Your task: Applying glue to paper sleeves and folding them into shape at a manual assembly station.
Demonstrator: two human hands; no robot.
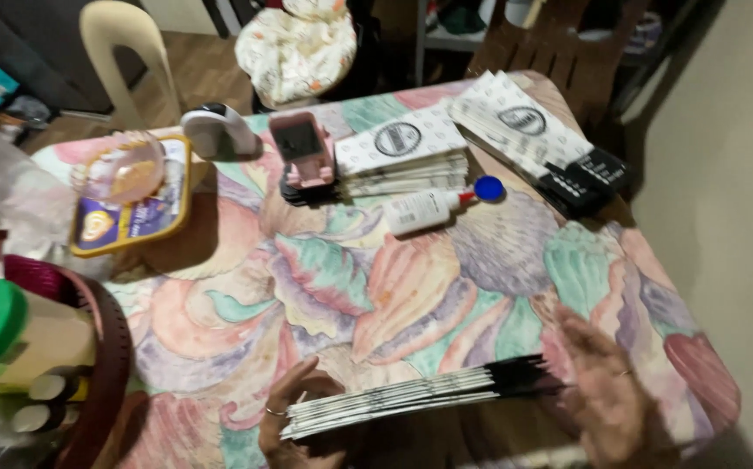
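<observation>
White paper bags with black ends lie as a flat stack [411, 398] at the near edge of the bench [446, 295], which has a pastel shell-pattern cloth, and we hold this stack between our hands: the left hand [294, 408] grips its left end with curled fingers, while the right hand [598, 391] is open with spread fingers against the black right end. Farther on the bench we see a white glue bottle [424, 208] with a blue cap [488, 188], a pink phone stand [305, 149], two more piles of printed bags [402, 152], and a yellow tub [129, 195] to the left.
</observation>
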